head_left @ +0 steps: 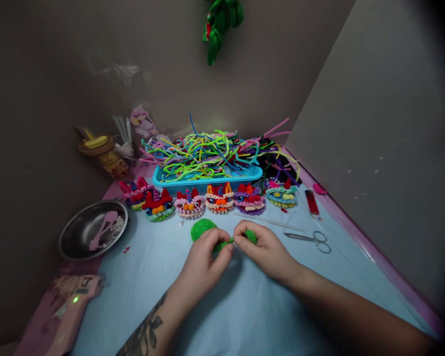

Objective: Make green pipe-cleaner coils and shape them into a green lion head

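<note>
My left hand (211,254) is closed, with thumb and fingertips pinching a fuzzy green pipe-cleaner piece (203,229). Its large rounded part sticks out beyond the left knuckles. My right hand (265,247) pinches a thinner stretch of green pipe cleaner close to the left fingertips, and a small green lump (251,236) shows between its fingers. Both hands nearly touch above the blue table cover. How the green parts join is partly hidden by my fingers. To the right of my right hand lie metal scissors (311,240), with a thin pale stick (270,221) just behind them.
Several colourful pipe-cleaner animal heads (219,199) stand in a row behind my hands. Behind them a blue tray (207,184) overflows with loose pipe cleaners. At left are a steel bowl (68,237) and a pink glue gun (72,311). A red lighter (312,202) lies at right.
</note>
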A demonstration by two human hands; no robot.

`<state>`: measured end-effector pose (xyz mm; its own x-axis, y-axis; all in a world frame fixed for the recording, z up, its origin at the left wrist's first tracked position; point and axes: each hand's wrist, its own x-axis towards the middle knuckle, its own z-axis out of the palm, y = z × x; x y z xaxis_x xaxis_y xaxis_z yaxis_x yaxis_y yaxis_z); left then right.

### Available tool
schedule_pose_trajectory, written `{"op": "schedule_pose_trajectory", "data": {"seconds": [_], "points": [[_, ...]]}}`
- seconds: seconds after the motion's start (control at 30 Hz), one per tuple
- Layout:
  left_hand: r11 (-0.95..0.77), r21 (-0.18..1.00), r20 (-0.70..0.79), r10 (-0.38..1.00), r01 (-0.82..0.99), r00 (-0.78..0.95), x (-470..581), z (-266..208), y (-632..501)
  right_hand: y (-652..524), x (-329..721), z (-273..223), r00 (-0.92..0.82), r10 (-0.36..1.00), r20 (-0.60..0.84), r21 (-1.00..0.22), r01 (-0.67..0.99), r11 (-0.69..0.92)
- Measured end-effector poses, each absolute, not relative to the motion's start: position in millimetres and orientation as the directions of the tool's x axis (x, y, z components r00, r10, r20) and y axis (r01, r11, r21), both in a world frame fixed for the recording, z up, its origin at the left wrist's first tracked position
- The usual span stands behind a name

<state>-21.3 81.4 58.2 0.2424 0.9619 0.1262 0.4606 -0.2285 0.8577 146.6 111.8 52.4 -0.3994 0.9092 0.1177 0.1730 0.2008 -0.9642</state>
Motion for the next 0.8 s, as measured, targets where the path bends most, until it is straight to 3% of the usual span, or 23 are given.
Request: {"op": "schedule_pose_trajectory", "data": {"seconds": [0.1, 0.17, 0.3, 0.5, 0.67, 0.8], "points": [[-0.275, 0.83, 0.17, 0.953, 0.485, 0.25, -22.2, 59.1, 82.1, 113.0, 145.1, 49.1, -0.44, 0.893, -0.093, -0.995, 0.023, -0.093], [-0.262, 0.831, 0.16, 0.957, 0.491, 0.241, -21.9, 59.4, 82.7, 114.0, 144.8, 48.0, -0.45, 0.887, -0.1, -0.993, -0.006, -0.115], [-0.186, 0.877, 0.086, 0.968, 0.443, 0.236, -19.7, 59.5, 84.0, 115.8, 145.1, 52.4, -0.406, 0.912, 0.054, -0.987, 0.117, 0.111], [-0.079, 0.927, 0.017, 0.985, 0.365, 0.169, -19.1, 62.6, 85.8, 113.7, 146.3, 49.8, -0.368, 0.913, 0.178, -0.909, 0.295, 0.296], [-0.052, 0.963, 0.015, 0.99, 0.266, 0.14, -19.3, 66.1, 82.3, 108.7, 149.1, 41.3, -0.402, 0.875, 0.271, -0.704, 0.537, 0.465], [-0.185, 0.905, 0.134, 0.978, 0.384, 0.158, -17.0, 64.8, 78.1, 108.2, 148.9, 41.0, -0.458, 0.854, 0.248, -0.569, 0.644, 0.511]]}}
